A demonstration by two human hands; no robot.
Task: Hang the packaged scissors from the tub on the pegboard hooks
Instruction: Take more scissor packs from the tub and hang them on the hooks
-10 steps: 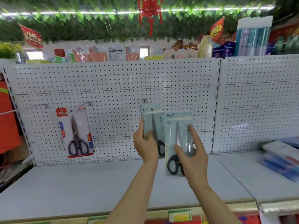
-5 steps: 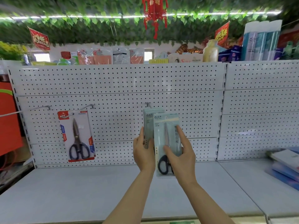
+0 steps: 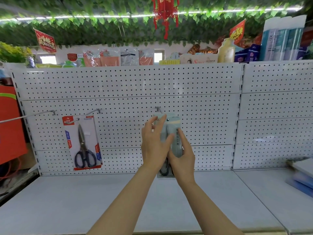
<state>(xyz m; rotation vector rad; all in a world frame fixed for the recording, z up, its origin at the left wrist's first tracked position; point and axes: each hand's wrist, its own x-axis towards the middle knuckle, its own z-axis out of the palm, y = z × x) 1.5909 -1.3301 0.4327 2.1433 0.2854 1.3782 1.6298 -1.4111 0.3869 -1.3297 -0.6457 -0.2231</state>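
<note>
Pale teal scissors pack (image 3: 172, 131) is hanging at the middle hook (image 3: 158, 109) of the white pegboard (image 3: 128, 85), both hands on it. The left hand (image 3: 155, 145) is lying pretty much flat, fingers straight and spread against the pack's front. The right hand (image 3: 182, 154) is curling its fingers around the pack's lower right edge. Another red-carded scissors pack (image 3: 83, 143) is hanging off to the left.

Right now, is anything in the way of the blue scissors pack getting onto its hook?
Nothing visible blocks it. The pale blue pack is already up at the middle hook, with the left hand and right hand on it.
</note>
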